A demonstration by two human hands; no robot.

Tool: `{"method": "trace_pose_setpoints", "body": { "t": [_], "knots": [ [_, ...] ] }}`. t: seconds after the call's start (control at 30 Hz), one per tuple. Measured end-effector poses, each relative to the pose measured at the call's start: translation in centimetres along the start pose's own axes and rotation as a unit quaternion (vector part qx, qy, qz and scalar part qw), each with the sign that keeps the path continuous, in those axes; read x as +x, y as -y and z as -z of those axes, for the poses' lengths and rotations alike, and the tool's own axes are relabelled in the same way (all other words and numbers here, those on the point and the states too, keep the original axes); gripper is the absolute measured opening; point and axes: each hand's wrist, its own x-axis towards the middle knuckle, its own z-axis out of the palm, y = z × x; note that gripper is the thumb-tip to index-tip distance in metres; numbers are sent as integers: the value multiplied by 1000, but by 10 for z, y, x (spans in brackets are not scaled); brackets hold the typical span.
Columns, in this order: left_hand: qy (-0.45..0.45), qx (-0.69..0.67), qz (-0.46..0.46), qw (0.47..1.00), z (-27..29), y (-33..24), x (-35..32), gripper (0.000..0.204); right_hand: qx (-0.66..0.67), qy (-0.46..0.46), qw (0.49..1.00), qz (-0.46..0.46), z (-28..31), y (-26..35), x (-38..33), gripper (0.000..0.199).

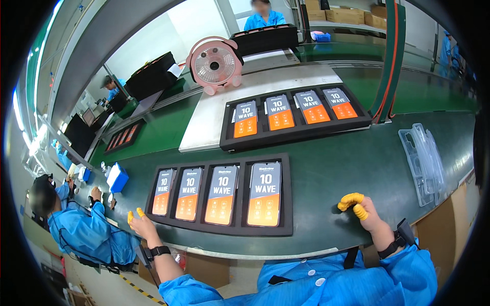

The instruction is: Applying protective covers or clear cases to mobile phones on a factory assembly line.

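Note:
A black foam tray (290, 204) lies on the bench in front of me, with several smartphones in its slots. The largest-looking smartphone (264, 194) sits in the rightmost slot, its face covered by grey and orange film. Just off the tray's left front corner is my left hand (144, 225), its yellow-sleeved fingertips apart and nothing visible between them. My right hand (365, 213) hovers or rests over the bench right of the tray; I cannot tell which. Its yellow-covered fingers are bent, with a gap to the thumb, and no held thing shows.
Beyond, a second black tray (301, 133) of smartphones rests partly on a white board (201, 122). A pink fan (214, 65) stands behind it. Clear plastic cases (423, 163) lie at the right, near a green post (393, 61). A blue box (117, 178) and a co-worker (89, 229) are leftward.

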Motion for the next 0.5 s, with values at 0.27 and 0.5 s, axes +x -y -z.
{"method": "trace_pose_setpoints", "body": {
  "t": [0.27, 0.5],
  "knots": [
    [245, -221, 108, 938, -68, 43, 19, 53, -416, 69, 902, 96, -34, 13, 16, 44],
    [326, -351, 238, 845, -107, 126, 51, 32, -491, 148, 857, 47, -89, 6, 42, 69]
  ]
}}
